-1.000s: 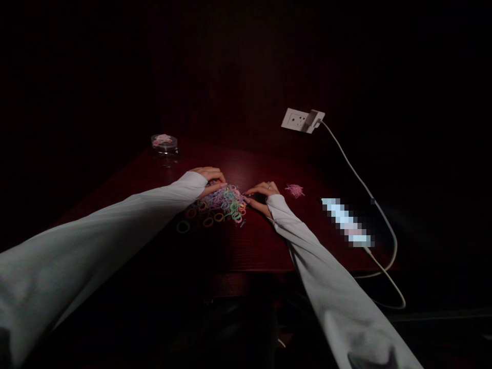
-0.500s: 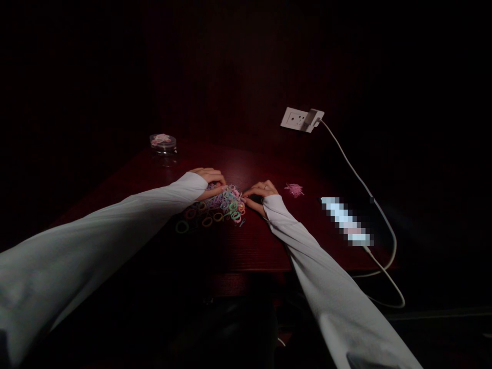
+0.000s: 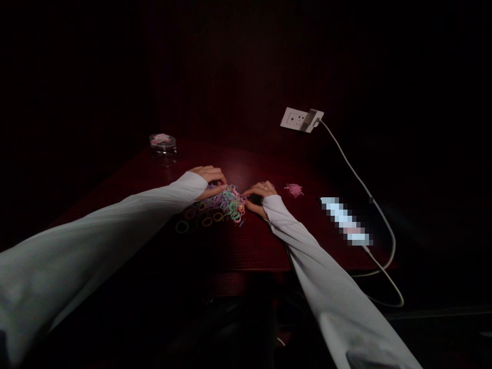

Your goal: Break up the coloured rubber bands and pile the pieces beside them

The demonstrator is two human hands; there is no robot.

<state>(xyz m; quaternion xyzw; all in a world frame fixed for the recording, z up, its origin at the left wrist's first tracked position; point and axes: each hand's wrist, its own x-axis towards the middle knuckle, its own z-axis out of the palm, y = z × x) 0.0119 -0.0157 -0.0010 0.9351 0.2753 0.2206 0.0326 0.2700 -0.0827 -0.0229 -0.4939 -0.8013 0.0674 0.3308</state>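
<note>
The room is very dark, and a dark red table (image 3: pixel 246 251) sits under a dim glow. Going by a clock with the heap of colorful bands (image 3: pixel 231 200) in the middle, a clear tub (image 3: pixel 163 146) is at ten. The left hand (image 3: pixel 209 176), also near ten, bends over the heap; I can't tell if it holds a band. The heap lies between both hands. At three, the right hand (image 3: pixel 260 190) has its thumb and finger close together at the heap's edge; any band in them is too small to see. Farther out at three is a little pink pile (image 3: pixel 294 190). A white wall socket (image 3: pixel 294 119) is at two. Bands could tangle and pull others along, a sleeve could sweep some away, and poor light could mix up colors.
</note>
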